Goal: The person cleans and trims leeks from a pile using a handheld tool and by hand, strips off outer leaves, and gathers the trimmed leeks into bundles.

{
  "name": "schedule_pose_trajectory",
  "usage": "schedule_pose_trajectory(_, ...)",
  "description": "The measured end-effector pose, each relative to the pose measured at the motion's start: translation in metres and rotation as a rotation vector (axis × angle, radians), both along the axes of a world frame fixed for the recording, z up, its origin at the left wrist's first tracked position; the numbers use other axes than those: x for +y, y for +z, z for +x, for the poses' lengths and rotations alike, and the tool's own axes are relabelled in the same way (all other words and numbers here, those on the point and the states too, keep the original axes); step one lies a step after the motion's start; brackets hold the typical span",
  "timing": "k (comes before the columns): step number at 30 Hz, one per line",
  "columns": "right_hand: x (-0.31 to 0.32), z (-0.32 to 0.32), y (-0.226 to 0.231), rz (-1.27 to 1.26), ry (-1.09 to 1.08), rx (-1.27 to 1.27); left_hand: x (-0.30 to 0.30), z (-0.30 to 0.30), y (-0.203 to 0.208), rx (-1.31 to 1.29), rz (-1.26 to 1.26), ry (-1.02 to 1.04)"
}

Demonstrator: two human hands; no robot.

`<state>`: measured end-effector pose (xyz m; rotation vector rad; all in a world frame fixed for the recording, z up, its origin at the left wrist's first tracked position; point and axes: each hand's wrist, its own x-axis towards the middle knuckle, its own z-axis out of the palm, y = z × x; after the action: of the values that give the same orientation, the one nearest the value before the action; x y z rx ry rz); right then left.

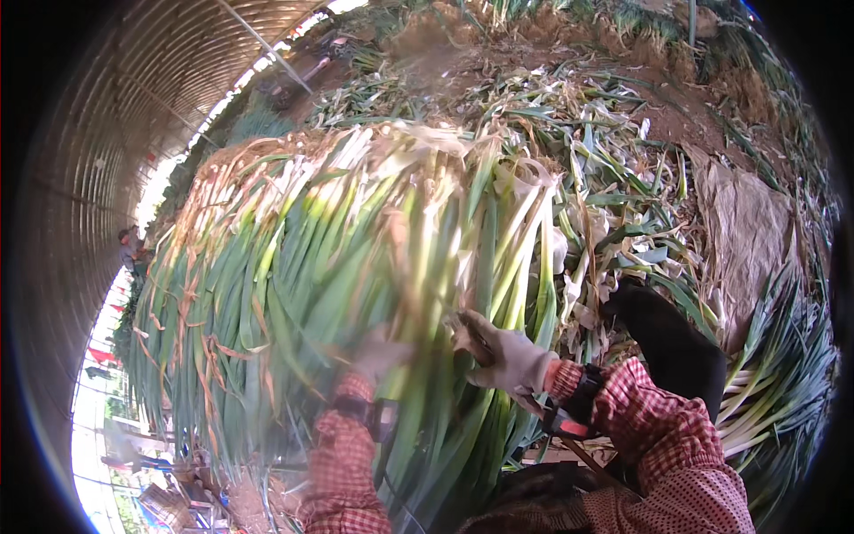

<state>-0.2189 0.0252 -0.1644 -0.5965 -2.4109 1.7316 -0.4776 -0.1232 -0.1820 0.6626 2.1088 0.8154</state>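
A large pile of leeks (267,240) lies in front of me, pale root ends away from me and green leaves toward me. Over the leaves at the pile's middle, my left hand (381,354) wears a light glove and is smeared by motion, so its fingers cannot be made out. To its right, my gloved right hand (514,358) is closed, its dirty fingertips curled inward beside the green leaves. What it grips, if anything, is hidden. Between and above my hands, several leeks (422,231) are blurred.
Stripped leaves (614,169) litter the soil behind and to the right. A brown sheet (745,233) lies at the right, with another bunch of leeks (769,392) below it. The greenhouse wall (80,205) curves along the left, where another person (130,246) is far off.
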Motion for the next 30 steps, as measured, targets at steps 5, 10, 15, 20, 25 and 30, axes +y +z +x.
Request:
schedule_pose_trajectory(5, 0.046, -0.043, 0.002, -0.054, -0.111, 0.007, 0.001, 0.005, -0.003, -0.017, 0.100, -0.041)
schedule_pose_trajectory(10, 0.102, -0.096, -0.005, -0.025, -0.298, -0.024, 0.006, 0.024, 0.016, 0.145, 0.096, -0.275)
schedule_pose_trajectory(15, 0.086, -0.069, -0.013, -0.094, -0.294, 0.028, 0.077, 0.031, 0.090, 0.557, -0.519, -0.948)
schedule_pose_trajectory(20, 0.066, -0.046, -0.024, -0.074, -0.119, 0.070, 0.147, -0.053, 0.048, 1.054, 0.011, -0.251)
schedule_pose_trajectory(25, 0.128, -0.090, -0.050, -0.160, -0.360, 0.155, 0.202, -0.046, 0.026, 1.247, -0.292, -0.312)
schedule_pose_trajectory(30, 0.082, -0.075, -0.041, -0.307, -0.208, 0.127, 0.186, -0.048, 0.041, 0.873, -0.394, -0.100)
